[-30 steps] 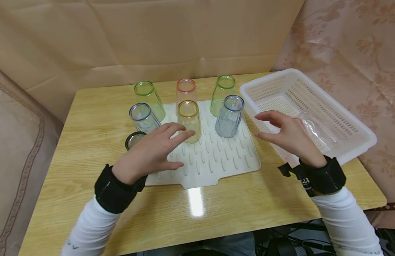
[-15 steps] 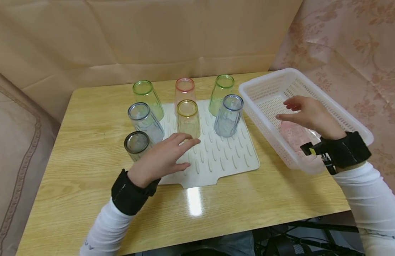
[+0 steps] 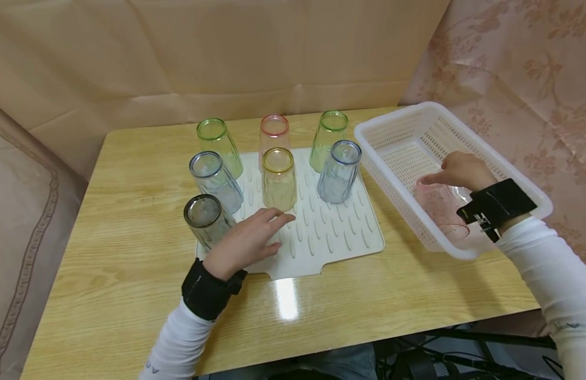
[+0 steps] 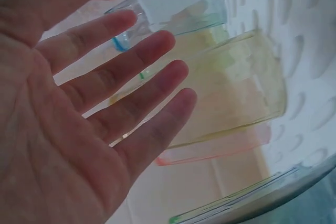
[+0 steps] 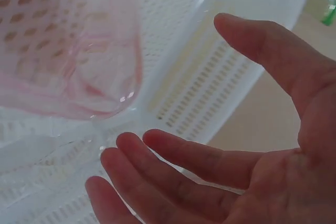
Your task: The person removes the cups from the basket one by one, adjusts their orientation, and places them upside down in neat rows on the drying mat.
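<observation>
In the head view my right hand (image 3: pixel 464 170) is inside the white basket (image 3: pixel 393 192), over a pink glass (image 3: pixel 437 203) lying on its side. The right wrist view shows thumb and fingers apart, beside the pink glass (image 5: pixel 79 51) and not round it. A clear glass (image 5: pixel 37 163) lies beside it, partly seen. My left hand (image 3: pixel 245 237) hovers with spread fingers over the near left of the white ridged mat (image 3: pixel 331 237). Near it stand a black-ringed glass (image 3: pixel 208 219) and a yellow glass (image 3: pixel 279 182); the left palm (image 4: pixel 58 129) holds nothing.
Several more glasses stand on the mat: a blue one (image 3: pixel 339 174), a paler blue one (image 3: pixel 219 182), two green ones, the right green glass (image 3: pixel 328 142) at the back, and a pink-ringed glass (image 3: pixel 275 137). The wooden table (image 3: pixel 131 253) meets a draped cloth (image 3: pixel 226 58) behind.
My right hand has moved right from beside the basket and down into it, towards the pink glass. My left hand has shifted right and nearer to me, uncovering the black-ringed glass.
</observation>
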Demonstrator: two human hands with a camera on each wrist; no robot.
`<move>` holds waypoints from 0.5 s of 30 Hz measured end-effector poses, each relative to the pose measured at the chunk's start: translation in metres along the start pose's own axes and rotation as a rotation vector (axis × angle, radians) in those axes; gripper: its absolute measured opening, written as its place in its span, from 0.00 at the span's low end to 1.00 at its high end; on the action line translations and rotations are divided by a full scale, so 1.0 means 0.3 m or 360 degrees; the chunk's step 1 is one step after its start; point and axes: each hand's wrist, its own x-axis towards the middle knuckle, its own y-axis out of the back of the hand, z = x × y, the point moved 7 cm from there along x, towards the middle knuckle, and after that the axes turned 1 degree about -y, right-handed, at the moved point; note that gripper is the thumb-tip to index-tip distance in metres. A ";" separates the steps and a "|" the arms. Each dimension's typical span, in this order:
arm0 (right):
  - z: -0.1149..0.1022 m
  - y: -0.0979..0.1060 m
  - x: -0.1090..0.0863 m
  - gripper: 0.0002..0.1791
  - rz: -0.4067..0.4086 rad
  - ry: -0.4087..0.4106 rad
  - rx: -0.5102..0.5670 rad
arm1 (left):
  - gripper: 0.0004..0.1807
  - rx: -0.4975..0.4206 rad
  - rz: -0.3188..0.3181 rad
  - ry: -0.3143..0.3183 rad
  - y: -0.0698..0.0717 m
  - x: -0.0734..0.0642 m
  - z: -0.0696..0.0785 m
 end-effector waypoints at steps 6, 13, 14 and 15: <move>0.035 -0.038 0.035 0.29 -0.0118 -0.0047 -0.0078 | 0.30 -0.0060 -0.0030 0.0016 -0.044 -0.010 -0.007; 0.051 -0.058 0.086 0.27 -0.0214 -0.0101 -0.0122 | 0.29 -0.0070 -0.0050 0.0060 -0.061 -0.016 -0.011; 0.050 -0.059 0.091 0.27 -0.0239 -0.0104 -0.0126 | 0.29 -0.0068 -0.0049 0.0056 -0.063 -0.017 -0.010; 0.049 -0.058 0.095 0.27 -0.0262 -0.0104 -0.0136 | 0.29 -0.0069 -0.0050 0.0051 -0.064 -0.018 -0.007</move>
